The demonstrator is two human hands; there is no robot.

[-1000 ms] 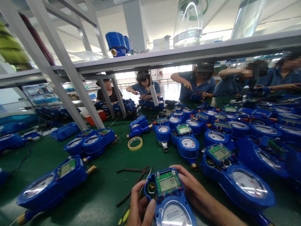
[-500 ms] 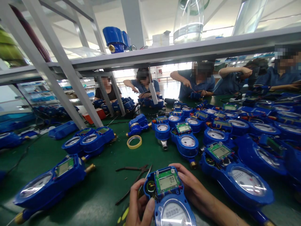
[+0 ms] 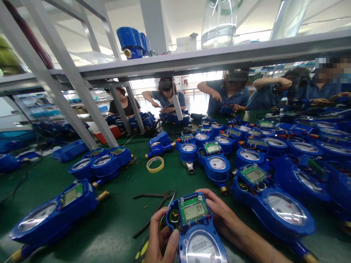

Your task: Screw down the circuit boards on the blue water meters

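A blue water meter (image 3: 195, 226) with a green circuit board, a lit display and a round dial is held at the bottom centre. My left hand (image 3: 161, 237) wraps round its left side, thumb near the round black part. On the right side, my right hand (image 3: 222, 212) grips the housing, its fingertips behind the top edge. Dark-handled pliers (image 3: 161, 204) lie on the green table just beyond my left hand. Another open blue meter (image 3: 274, 201) rests to the right of my right hand.
A roll of yellow tape (image 3: 155, 164) lies mid-table. Many blue meters fill the right side, and a large one (image 3: 57, 212) lies at left. Slanted grey posts (image 3: 74, 80) hold up a shelf (image 3: 192, 64). Several people work across the table.
The view has shifted slightly, so most things appear a little further left. Both hands keep their hold on the meter.
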